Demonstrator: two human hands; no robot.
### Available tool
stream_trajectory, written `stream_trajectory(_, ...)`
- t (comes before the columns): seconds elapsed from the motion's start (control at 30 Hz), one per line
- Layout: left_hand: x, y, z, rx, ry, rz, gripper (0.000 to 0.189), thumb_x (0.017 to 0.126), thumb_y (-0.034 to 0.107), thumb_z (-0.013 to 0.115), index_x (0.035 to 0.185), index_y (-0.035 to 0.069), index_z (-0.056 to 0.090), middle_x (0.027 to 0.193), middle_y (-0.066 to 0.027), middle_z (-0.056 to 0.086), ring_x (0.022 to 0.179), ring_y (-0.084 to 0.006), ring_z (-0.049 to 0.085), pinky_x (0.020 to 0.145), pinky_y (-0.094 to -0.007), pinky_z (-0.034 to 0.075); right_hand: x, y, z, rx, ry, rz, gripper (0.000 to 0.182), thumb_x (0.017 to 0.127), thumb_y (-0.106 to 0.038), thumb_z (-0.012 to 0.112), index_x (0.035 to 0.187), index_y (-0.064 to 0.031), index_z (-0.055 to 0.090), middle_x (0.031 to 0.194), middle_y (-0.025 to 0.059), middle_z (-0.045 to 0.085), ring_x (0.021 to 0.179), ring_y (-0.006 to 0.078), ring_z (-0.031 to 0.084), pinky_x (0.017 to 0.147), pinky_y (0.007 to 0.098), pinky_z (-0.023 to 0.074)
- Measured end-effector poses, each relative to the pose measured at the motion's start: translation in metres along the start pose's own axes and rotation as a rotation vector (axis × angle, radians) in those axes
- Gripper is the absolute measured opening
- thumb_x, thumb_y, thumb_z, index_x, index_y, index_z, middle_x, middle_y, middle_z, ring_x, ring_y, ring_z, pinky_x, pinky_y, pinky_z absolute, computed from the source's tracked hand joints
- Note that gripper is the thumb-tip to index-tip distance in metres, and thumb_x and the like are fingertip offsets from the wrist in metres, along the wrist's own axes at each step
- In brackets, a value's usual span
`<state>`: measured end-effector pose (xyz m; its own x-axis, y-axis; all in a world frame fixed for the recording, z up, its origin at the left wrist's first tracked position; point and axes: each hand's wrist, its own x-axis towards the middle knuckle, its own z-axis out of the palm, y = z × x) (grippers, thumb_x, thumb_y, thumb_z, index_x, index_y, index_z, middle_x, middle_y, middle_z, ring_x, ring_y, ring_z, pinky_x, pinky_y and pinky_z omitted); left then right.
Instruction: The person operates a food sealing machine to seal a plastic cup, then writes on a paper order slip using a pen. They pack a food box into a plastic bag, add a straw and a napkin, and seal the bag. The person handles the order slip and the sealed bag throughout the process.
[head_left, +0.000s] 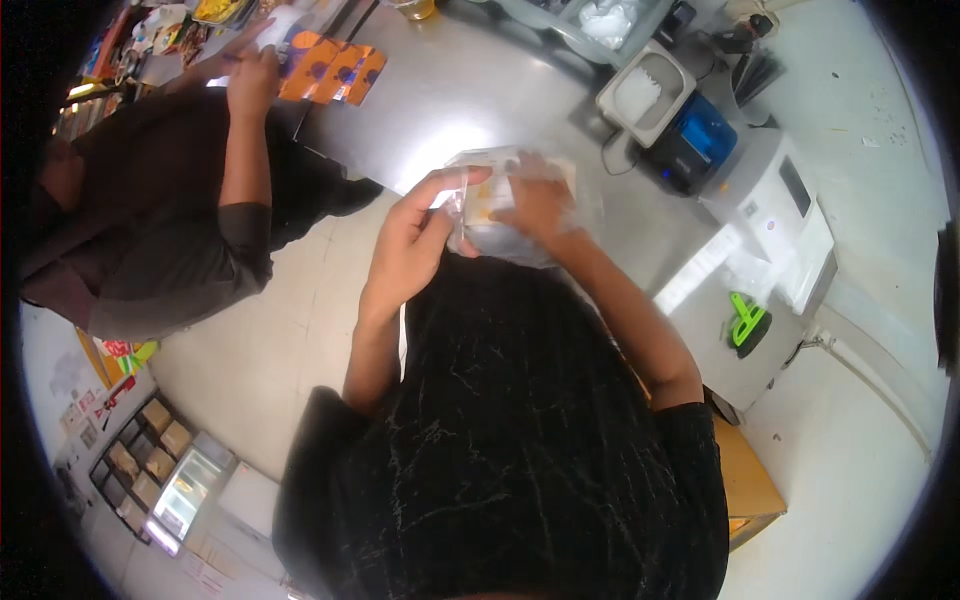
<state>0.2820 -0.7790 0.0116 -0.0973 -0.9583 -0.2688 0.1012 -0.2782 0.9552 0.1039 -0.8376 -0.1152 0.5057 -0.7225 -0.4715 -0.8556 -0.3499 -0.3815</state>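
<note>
In front of my chest, a clear plastic bag (480, 238) is held at the near edge of the steel worktop. Something flat and pale with yellowish patches (480, 196) shows through it; what it is cannot be made out. My left hand (412, 244) grips the bag's left edge between thumb and fingers. Motion blur covers my right hand (541, 196), which lies over the bag's upper right with its fingers apart. Part of the bag and its contents is hidden under that hand.
The steel worktop (517, 97) carries a metal container (646, 94), a blue-and-black device (701, 142), a white machine (780, 202) and a green-handled brush (748, 322). At left, a co-worker's hand (253, 82) is near orange packets (334, 71). A cardboard box (746, 487) stands low on my right.
</note>
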Motion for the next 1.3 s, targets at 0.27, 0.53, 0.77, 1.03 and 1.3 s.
stream_trajectory(0.27,0.0,0.001,0.001,-0.011,0.014,-0.003,0.046,0.085,-0.01,0.034,0.124,0.001,0.056,0.121,-0.0123,0.057,0.073,-0.0143,0.06,0.067,-0.0253,0.052,-0.062,-0.017,-0.031,0.27,0.516,-0.252,0.048,0.073,-0.033,0.077,0.107,-0.0024,0.06,0.116,0.0156,0.054,0.109,0.0343,0.052,0.092,0.0486,0.0409)
stream_trajectory(0.53,-0.003,0.002,-0.003,-0.006,0.022,-0.003,0.047,0.084,-0.011,0.033,0.123,0.001,0.056,0.121,-0.0122,0.058,0.071,-0.0145,0.061,0.068,-0.0256,0.052,-0.132,-0.003,-0.052,0.106,1.013,0.375,0.031,0.079,-0.024,0.073,0.099,-0.0033,0.061,0.101,0.0185,0.056,0.093,0.0312,0.055,0.083,0.0408,0.0427)
stream_trajectory(0.77,-0.006,0.004,-0.002,-0.071,0.051,-0.062,0.036,0.088,-0.008,0.043,0.121,0.0,0.054,0.121,-0.0107,0.058,0.075,-0.0142,0.063,0.071,-0.0259,0.053,-0.136,-0.008,-0.078,0.948,0.684,0.285,0.016,0.089,-0.014,0.059,0.09,0.0014,0.061,0.076,0.0145,0.065,0.072,0.024,0.061,0.069,0.0309,0.0467)
stream_trajectory(1.03,0.006,-0.011,0.032,0.186,0.017,0.101,0.031,0.078,-0.005,0.066,0.105,0.004,0.053,0.106,-0.0085,0.055,0.095,-0.0181,0.059,0.072,-0.0281,0.052,-0.104,-0.068,-0.1,0.753,0.358,-0.018,0.018,0.089,-0.015,0.058,0.097,0.0009,0.057,0.096,0.0198,0.059,0.088,0.0326,0.058,0.076,0.0406,0.0454)
stream_trajectory(1.3,0.013,-0.036,0.018,0.621,0.142,0.368,0.08,0.063,0.021,0.082,0.128,0.0,0.041,0.118,-0.016,0.047,0.112,-0.0335,0.046,0.095,-0.0396,0.038,-0.089,-0.036,-0.082,0.603,0.73,-0.069,0.02,0.094,-0.02,0.054,0.094,-0.0005,0.06,0.11,0.0174,0.051,0.099,0.0285,0.047,0.082,0.0377,0.0401)
